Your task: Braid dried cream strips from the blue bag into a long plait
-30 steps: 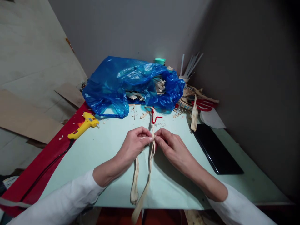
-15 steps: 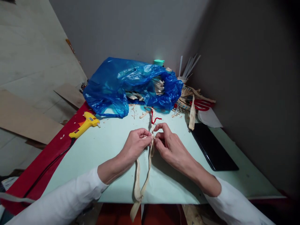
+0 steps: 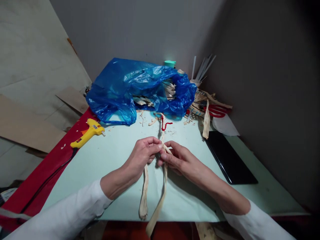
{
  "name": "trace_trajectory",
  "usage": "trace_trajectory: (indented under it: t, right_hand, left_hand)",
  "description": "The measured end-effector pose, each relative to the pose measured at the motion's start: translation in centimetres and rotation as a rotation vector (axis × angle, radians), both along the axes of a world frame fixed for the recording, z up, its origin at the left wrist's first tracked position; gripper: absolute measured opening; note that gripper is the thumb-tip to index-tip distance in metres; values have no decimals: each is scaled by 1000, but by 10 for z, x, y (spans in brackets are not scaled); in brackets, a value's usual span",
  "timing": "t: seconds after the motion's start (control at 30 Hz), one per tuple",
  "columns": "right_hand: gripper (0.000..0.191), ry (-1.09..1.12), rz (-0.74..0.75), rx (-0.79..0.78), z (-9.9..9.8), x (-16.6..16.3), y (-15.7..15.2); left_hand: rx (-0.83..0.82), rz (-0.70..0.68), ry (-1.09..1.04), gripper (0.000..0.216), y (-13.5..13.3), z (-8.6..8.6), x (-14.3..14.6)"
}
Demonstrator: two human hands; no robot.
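Note:
My left hand (image 3: 143, 155) and my right hand (image 3: 178, 159) meet over the pale green table top (image 3: 105, 163), both pinching tan dried-leaf strips (image 3: 163, 186). The strips cross at my fingertips and two loose ends hang toward me past the table's front edge. Beyond my fingers the strips run away from me to a short piece of red cord (image 3: 165, 124) lying on the table.
A crumpled blue plastic bag (image 3: 135, 90) holding more strips lies at the back. A yellow glue gun (image 3: 86, 132) with a black cable rests on the red cloth (image 3: 47, 180) at left. A black tablet (image 3: 230, 156), red scissors (image 3: 216, 111) and a cup of sticks (image 3: 200, 71) are at right.
My right hand has slid lower and leftward under the crossing of the strips, its fingers now stretched along them. The hanging ends have swung apart. My left hand has hardly moved.

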State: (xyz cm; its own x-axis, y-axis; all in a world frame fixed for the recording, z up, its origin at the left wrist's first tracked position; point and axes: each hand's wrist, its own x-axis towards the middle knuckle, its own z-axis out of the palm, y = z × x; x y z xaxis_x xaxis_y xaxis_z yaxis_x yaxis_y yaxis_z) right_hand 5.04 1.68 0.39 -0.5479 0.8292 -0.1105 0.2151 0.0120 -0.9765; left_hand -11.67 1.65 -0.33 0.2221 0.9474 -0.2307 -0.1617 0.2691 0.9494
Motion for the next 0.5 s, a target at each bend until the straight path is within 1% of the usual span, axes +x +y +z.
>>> trace_trajectory:
  t: [0.07, 0.13, 0.27, 0.5]
  right_hand:
    - [25, 10, 8, -13, 2, 1, -1]
    - [26, -39, 0, 16, 3, 3, 0]
    - [32, -148, -33, 131, 2, 7, 4]
    - [30, -373, -77, 349, 7, 9, 11]
  left_hand:
    - [3, -5, -12, 15, 0, 0, 0]
    - [0, -14, -29, 14, 1, 0, -1]
    - [-20, -31, -44, 11, 2, 1, -3]
    - [-55, -44, -42, 11, 5, 5, -4]
